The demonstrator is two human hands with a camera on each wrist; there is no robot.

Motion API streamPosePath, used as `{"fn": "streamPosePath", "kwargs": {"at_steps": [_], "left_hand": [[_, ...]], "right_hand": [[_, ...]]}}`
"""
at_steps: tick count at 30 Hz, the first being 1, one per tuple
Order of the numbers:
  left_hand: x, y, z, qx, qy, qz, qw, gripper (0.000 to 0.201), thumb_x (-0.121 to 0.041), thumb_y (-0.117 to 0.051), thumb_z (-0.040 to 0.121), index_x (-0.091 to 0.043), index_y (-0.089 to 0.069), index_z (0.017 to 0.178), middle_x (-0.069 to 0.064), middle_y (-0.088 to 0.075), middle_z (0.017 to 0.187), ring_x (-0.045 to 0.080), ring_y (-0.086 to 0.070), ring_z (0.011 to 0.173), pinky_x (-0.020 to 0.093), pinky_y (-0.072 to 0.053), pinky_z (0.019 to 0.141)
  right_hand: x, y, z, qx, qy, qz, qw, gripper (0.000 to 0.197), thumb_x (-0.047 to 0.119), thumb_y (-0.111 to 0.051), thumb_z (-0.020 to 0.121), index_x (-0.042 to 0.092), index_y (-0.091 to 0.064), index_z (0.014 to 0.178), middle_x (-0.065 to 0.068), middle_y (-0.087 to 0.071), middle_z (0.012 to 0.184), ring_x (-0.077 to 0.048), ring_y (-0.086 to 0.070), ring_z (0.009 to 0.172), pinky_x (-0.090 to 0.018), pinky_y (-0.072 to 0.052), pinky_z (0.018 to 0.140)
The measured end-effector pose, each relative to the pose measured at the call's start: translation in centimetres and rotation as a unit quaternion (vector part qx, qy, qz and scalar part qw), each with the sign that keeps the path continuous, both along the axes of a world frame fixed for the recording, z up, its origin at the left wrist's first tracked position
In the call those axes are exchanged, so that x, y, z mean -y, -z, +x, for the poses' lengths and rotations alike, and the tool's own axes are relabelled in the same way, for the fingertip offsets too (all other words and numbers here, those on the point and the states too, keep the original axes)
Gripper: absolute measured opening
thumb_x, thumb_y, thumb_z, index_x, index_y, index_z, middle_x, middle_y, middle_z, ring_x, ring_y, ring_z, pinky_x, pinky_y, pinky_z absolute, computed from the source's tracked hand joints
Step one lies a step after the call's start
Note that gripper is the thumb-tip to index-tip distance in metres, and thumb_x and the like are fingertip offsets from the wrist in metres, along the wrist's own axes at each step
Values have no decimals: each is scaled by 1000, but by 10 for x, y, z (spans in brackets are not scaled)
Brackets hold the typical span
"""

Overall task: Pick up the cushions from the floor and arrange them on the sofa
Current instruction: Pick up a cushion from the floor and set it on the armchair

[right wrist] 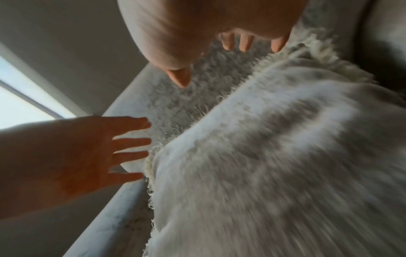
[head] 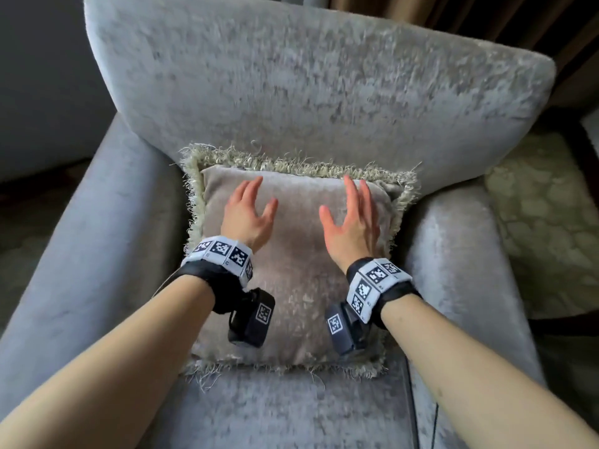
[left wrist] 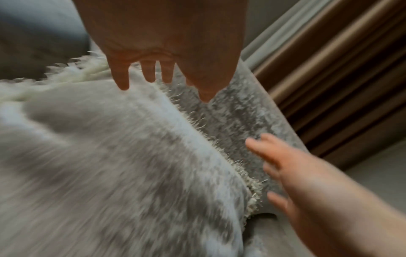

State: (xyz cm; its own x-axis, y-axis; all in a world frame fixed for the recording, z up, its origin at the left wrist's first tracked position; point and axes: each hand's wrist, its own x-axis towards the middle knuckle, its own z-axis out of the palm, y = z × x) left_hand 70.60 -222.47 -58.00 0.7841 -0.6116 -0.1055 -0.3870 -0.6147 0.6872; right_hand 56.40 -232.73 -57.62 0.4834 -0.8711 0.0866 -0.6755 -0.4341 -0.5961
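Note:
A beige velvet cushion [head: 298, 273] with a shaggy fringe lies on the seat of the grey velvet sofa chair [head: 308, 82], its top edge against the backrest. Both my hands hover just over its upper half with fingers spread. My left hand [head: 249, 209] is over the upper left part and my right hand [head: 351, 218] over the upper right part; neither grips anything. The left wrist view shows the left hand [left wrist: 162, 76] above the cushion [left wrist: 105, 165] and the right hand [left wrist: 285, 167] beside it. In the right wrist view the right hand [right wrist: 222, 52] is above the cushion [right wrist: 274, 165], the left hand [right wrist: 105, 151] alongside.
The chair's padded armrests [head: 97, 260] flank the cushion on both sides. Brown curtains [head: 486, 24] hang behind the backrest. A patterned carpet [head: 547, 228] lies to the right of the chair. A strip of bare seat [head: 291, 413] shows in front of the cushion.

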Motion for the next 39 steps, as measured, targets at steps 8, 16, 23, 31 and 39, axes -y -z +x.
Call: {"fn": "streamPosePath", "kwargs": {"at_steps": [8,16,23,31,39], "left_hand": [[-6,117,9,205,225,180,935,65,-61,-27,95,-42,-5,153,-3,8,164,19,10,151,56,3,118],[14,70,33,181,139,153,962,64,-51,-27,99,-38,3,153,5,15,162,34,16,148,70,0,111],[28,87,23,179,217,129,951,53,-45,-22,102,-39,-10,153,-3,4,164,22,8,151,64,2,115],[-8,84,18,51,118,207,970,55,-48,-20,100,-43,-3,152,-3,11,163,27,15,149,66,-2,114],[-55,133,-75,70,103,135,983,53,-45,-23,101,-39,-13,153,1,2,164,23,5,151,53,1,119]], "right_hand": [[0,122,-7,-249,-134,-119,952,59,58,-27,97,47,-11,153,8,4,165,-20,5,152,-66,-1,115],[37,69,3,-124,83,-87,985,62,48,-26,97,36,-11,156,-3,-2,166,-28,-3,152,-66,-7,115],[15,101,33,-216,-122,-138,959,55,50,-26,97,53,-12,150,10,3,165,-30,8,152,-78,0,106],[6,98,-9,-178,70,68,979,60,54,-22,99,46,4,153,4,13,164,-34,9,151,-73,-8,110],[-76,139,-49,-213,-141,-45,966,59,56,-23,95,52,-3,150,5,10,165,-29,14,151,-76,-3,107]]}}
